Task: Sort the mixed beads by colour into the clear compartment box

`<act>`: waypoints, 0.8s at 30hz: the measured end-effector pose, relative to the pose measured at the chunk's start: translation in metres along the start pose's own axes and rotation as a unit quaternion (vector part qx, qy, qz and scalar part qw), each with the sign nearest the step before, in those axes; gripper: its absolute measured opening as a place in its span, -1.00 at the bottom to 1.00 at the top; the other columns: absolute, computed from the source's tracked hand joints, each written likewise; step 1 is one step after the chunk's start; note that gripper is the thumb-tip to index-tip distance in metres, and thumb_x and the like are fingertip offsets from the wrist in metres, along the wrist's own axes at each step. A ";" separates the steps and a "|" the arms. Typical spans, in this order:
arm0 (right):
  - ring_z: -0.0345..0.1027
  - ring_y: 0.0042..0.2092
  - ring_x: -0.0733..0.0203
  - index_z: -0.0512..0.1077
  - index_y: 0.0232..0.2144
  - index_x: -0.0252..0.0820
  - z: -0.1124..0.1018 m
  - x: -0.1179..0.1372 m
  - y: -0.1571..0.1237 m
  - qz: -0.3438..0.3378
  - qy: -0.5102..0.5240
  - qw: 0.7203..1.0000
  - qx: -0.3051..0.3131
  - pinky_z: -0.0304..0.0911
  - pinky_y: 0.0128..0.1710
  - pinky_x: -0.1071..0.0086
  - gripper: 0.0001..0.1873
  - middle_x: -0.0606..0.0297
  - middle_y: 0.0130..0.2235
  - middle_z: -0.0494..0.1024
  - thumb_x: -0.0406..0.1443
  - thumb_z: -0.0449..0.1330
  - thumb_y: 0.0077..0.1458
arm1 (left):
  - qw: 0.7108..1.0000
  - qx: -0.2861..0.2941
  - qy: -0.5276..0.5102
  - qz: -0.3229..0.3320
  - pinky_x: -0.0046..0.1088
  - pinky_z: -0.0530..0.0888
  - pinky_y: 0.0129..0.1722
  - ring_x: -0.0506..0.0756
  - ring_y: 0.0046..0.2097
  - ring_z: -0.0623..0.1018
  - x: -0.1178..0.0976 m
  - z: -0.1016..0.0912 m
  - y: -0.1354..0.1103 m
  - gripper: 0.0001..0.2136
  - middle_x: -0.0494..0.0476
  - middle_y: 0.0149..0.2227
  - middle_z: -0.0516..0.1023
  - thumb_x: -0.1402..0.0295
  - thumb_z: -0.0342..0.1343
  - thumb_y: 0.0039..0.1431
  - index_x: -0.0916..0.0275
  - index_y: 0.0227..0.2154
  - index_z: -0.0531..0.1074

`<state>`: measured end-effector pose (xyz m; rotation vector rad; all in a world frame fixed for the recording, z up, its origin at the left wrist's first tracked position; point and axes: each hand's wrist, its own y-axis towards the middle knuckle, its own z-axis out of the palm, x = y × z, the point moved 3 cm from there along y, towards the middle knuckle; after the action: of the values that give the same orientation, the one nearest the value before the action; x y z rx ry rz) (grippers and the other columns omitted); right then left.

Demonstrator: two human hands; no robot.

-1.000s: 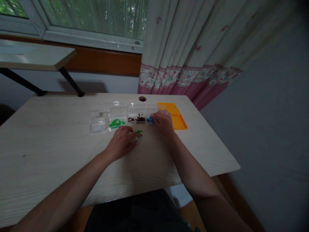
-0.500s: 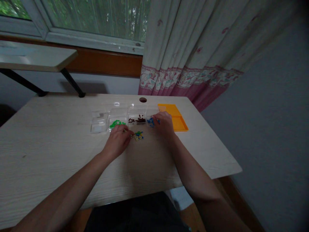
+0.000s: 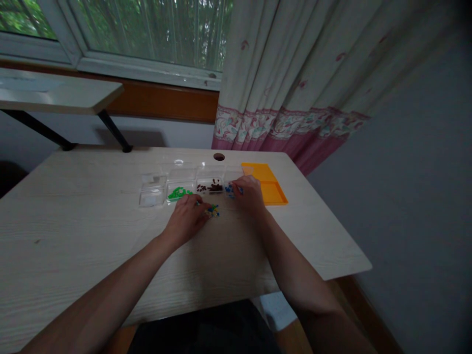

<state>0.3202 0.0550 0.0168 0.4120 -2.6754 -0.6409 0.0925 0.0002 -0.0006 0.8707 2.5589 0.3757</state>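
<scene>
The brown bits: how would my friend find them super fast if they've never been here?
Start with the pale desk by the window, then look just beyond the left hand to the row of clear boxes. The brown bits lie between the green bits and the blue bits, and their dark brown colour sets them apart.

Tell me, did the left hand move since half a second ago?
Yes. Judged against the hole in the table, the left hand has shifted to the right, closer to the loose pieces.
</scene>
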 end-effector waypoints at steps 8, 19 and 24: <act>0.33 -0.16 0.11 0.59 -0.31 -0.13 0.000 0.000 0.000 -0.002 -0.001 1.000 0.004 0.07 -0.14 0.26 -0.68 0.21 -0.28 0.59 -0.17 0.08 0.31 | 1.000 -0.003 -0.001 -0.001 -0.10 0.38 -0.01 0.25 -0.04 0.38 0.003 0.002 0.000 -0.83 0.24 -0.09 0.42 0.32 0.11 0.24 0.18 -0.16 0.52; 0.32 -0.16 0.11 0.58 -0.33 -0.11 0.003 0.003 -0.001 -0.015 -0.009 1.000 0.007 0.06 -0.15 0.25 -0.64 0.21 -0.29 0.58 -0.13 0.04 0.33 | 1.000 0.003 -0.014 0.002 -0.11 0.36 -0.01 0.25 -0.05 0.37 0.001 0.003 0.001 -0.86 0.24 -0.11 0.43 0.35 0.10 0.24 0.21 -0.18 0.48; 0.32 -0.17 0.10 0.58 -0.33 -0.12 0.001 0.010 0.000 -0.029 -0.021 0.999 0.016 0.07 -0.15 0.24 -0.65 0.20 -0.28 0.59 -0.16 0.04 0.32 | 1.000 0.013 -0.026 -0.007 -0.11 0.35 -0.01 0.25 -0.05 0.37 0.000 0.002 0.002 -0.87 0.23 -0.12 0.44 0.36 0.12 0.22 0.24 -0.19 0.46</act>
<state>0.3112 0.0514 0.0189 0.4929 -2.7252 -0.6318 0.0949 0.0018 -0.0020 0.8604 2.5265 0.3135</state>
